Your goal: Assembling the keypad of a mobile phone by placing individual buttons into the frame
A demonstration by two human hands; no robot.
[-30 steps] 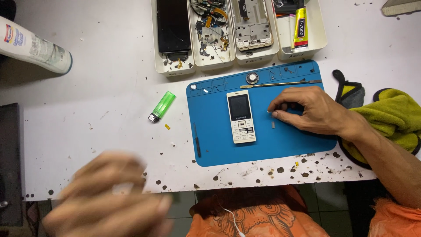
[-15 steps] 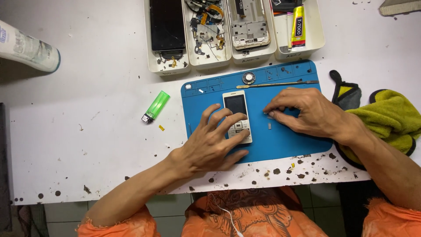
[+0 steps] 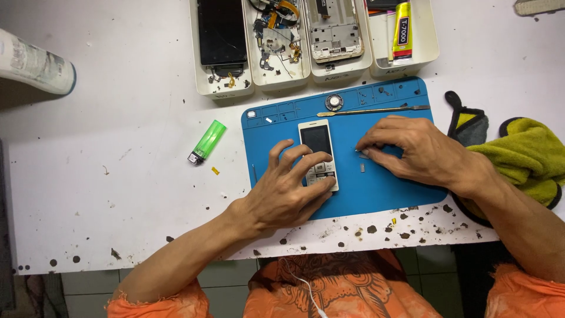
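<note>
We see a small white keypad phone (image 3: pixel 318 154) lying flat, face up, on the blue work mat (image 3: pixel 388 188), approx. in the mat's left half. Its long axis runs near-to-far, screen end away from us, keypad end toward the tabletop's (image 3: pixel 118 200) front edge, tilted very slightly.

Left hand (image 3: pixel 282 191) is spread open over the phone's lower part, fingertips resting on the keypad and the left side; fingers splayed, not closed round it. Right hand (image 3: pixel 415 150) sits on the mat just right of the phone, fingers curled down, tips pinched near a tiny part (image 3: pixel 364 154); whether it actually grips it, we can't tell. Another small grey piece (image 3: pixel 362 168) lies just below.

Room: mat is free below the right hand and to the phone's right. Far edge carries a thin metal pry tool (image 3: pixel 376 109) w/ a round speaker part (image 3: pixel 334 102) beside it; white trays (image 3: pixel 223 88) sit just beyond. Left of the mat, a green lighter (image 3: pixel 207 141) lies on open tabletop. Right edge meets a yellow-green cloth (image 3: pixel 524 156).
</note>
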